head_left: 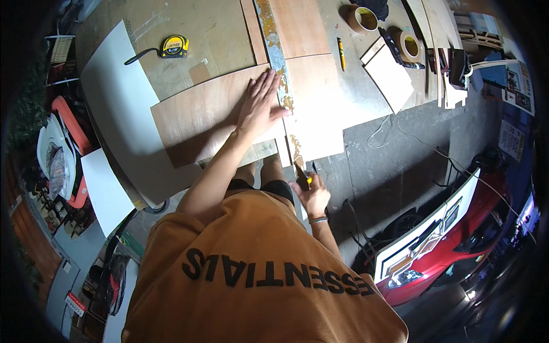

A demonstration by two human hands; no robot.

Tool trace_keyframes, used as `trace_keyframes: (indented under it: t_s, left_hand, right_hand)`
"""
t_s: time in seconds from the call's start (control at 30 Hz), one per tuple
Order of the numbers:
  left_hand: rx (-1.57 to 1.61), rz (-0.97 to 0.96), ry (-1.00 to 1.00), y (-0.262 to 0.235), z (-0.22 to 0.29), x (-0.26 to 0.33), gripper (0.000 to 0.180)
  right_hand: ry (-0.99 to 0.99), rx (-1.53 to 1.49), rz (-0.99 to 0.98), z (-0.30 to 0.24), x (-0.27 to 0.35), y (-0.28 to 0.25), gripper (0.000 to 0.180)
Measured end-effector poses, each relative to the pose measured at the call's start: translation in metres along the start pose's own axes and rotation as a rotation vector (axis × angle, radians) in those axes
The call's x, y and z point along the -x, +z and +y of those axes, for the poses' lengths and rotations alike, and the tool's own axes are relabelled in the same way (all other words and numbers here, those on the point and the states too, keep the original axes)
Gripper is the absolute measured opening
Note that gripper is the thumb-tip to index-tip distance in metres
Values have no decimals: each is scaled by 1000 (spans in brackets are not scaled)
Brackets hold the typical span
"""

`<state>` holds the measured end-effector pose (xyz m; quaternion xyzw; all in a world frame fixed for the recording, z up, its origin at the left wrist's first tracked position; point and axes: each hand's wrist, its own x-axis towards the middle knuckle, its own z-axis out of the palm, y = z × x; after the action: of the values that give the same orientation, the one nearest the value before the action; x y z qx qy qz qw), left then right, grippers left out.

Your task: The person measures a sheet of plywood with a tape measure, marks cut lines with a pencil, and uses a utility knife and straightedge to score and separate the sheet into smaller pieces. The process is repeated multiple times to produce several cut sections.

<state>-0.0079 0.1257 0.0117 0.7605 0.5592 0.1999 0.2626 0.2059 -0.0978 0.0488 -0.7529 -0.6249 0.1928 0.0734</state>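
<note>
My left hand (pixel 262 106) lies flat on a thin plywood sheet (pixel 194 111), fingers stretched out. Its fingertips and thumb reach the edge of a long metal straightedge (pixel 277 60) with worn, flaking paint. The straightedge runs from the far side of the table toward my body, across the plywood pieces. Close to its near end, by the table's front edge, my right hand (pixel 314 200) is closed around a small yellow-and-dark utility knife (pixel 309 180). Fingers hide most of the knife. Another plywood piece (pixel 314 114), brightly lit, lies right of the straightedge.
A yellow tape measure (pixel 174 47) rests at the far left of the table, near a large white sheet (pixel 117 114). To the right are a yellow pen-like tool (pixel 341 54), tape rolls (pixel 362 19) and small boards (pixel 389 77). Cables (pixel 423 137) cross the floor near a red car (pixel 423 274).
</note>
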Motion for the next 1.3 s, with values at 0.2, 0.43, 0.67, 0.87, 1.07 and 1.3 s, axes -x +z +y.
trace_keyframes:
  t_s: [0.2,0.43,0.67,0.87,1.07,1.3]
  left_hand:
    - [-202,61,15,6,-10,15,58]
    - [-257,50,-17,7,-7,12,58]
    - [-242,115,-1,3,-5,11,56]
    - [-183,165,21,-1,-4,10,54]
    - [-173,168,19,-6,-4,10,52]
    - [-245,99,-24,-8,5,9,61]
  right_hand:
    - [-55,-208,157,41,-15,5,36]
    - [-179,79,328,138,-147,-51,38]
    - [186,-248,179,141,-203,-104,24]
    - [295,-1226,-322,68,-195,-120,21]
    - [23,-1262,-628,-12,-205,-87,35]
    - [55,-1299,-524,-58,-231,-59,39]
